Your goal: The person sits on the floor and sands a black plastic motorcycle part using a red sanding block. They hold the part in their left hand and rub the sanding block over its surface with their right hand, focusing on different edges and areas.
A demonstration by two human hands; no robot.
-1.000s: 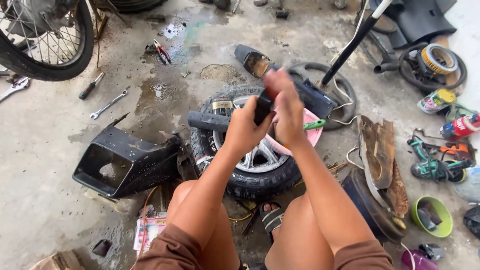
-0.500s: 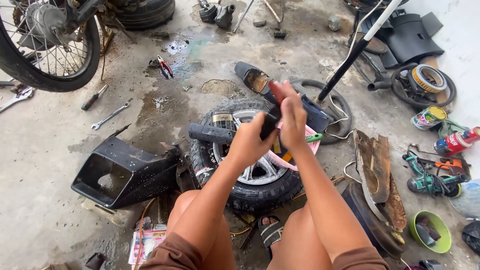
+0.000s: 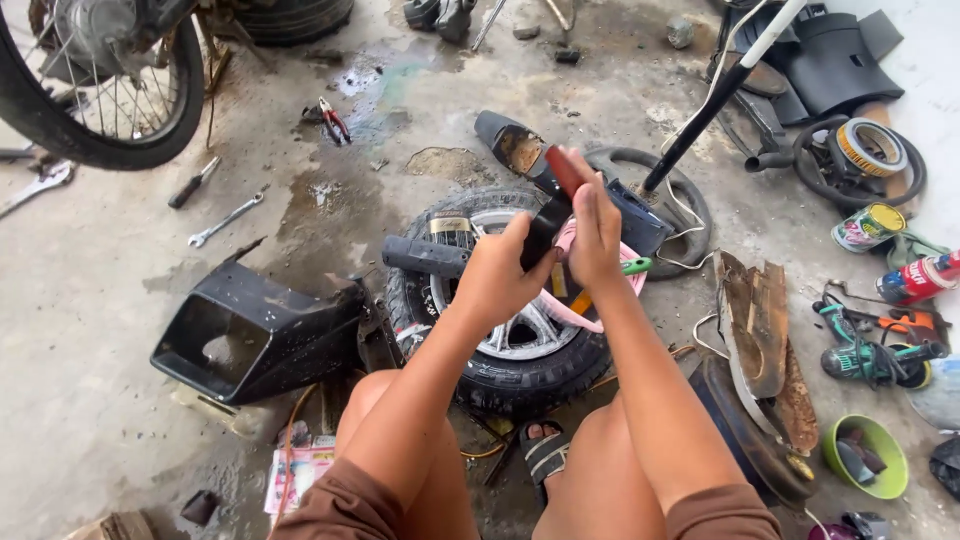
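Two hands grip a black, red-tipped tool above a small wheel lying flat on the concrete.

The left hand (image 3: 497, 275) is wrapped around the lower part of the black tool (image 3: 548, 225), and the right hand (image 3: 597, 235) presses flat against its upper side, fingers straight. The tool's long axis runs steeply up and a little right, its red tip (image 3: 563, 170) pointing away from the person. It hangs over the wheel (image 3: 510, 345), whose silver rim faces up. A black handlebar grip (image 3: 425, 257) lies across the tyre, pointing left. A black plastic cover (image 3: 255, 330) sits just left of the wheel; a spanner (image 3: 226, 218) lies farther off.
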